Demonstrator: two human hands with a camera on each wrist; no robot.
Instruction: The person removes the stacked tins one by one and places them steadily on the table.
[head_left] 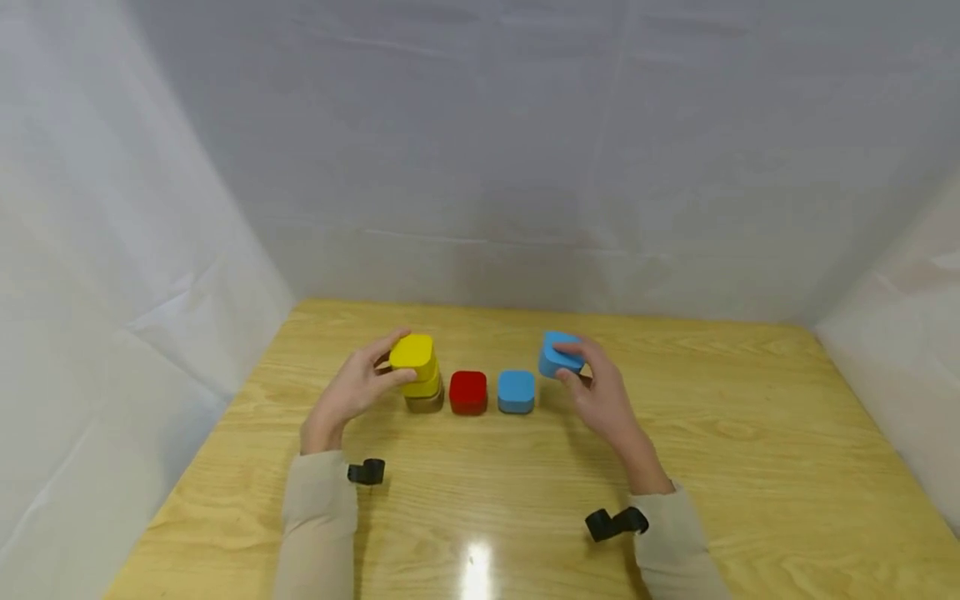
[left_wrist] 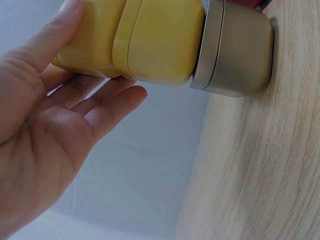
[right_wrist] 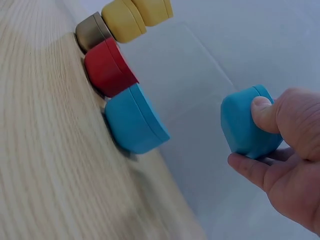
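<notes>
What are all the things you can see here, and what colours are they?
Yellow blocks: two, yellow, stacked on the grey-brown block at the left end of the row; the top one sits a little askew.
Grey-brown block: one, dull grey-brown, on the table at the bottom of the stack.
Red block: one, red, on the table just right of the stack.
Blue block on the table: one, blue, right of the red block.
Lifted blue block: one, blue, held above the table to the right of the row.
Table: one, light wood.
White sheeting: white, behind and at both sides.
Left hand: holds the top yellow block.
Right hand: grips the lifted blue block.
</notes>
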